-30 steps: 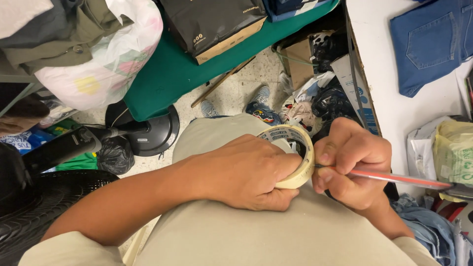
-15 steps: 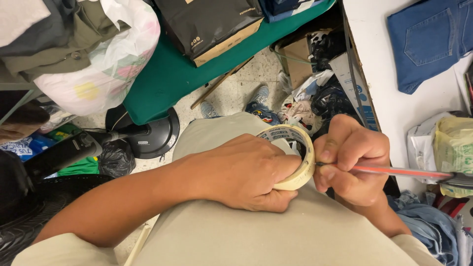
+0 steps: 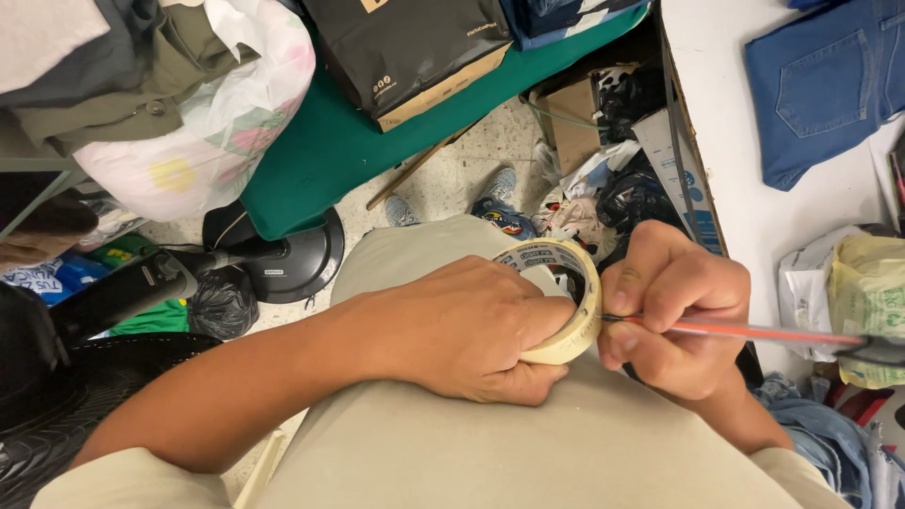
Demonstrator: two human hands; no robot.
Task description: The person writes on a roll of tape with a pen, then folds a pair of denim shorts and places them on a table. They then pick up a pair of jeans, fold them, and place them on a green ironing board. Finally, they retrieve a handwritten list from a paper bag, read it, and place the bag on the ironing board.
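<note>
The left hand (image 3: 462,330) is clenched round a roll of masking tape (image 3: 566,302) resting on the lap; just right of the roll, the right hand (image 3: 674,316) pinches a thin red pencil (image 3: 754,332). The roll looks light and stiff, best held by its rim

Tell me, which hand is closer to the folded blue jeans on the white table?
Right. The right hand, holding a red pen, sits below the jeans; the left hand grips the masking tape roll, farther away.
</note>
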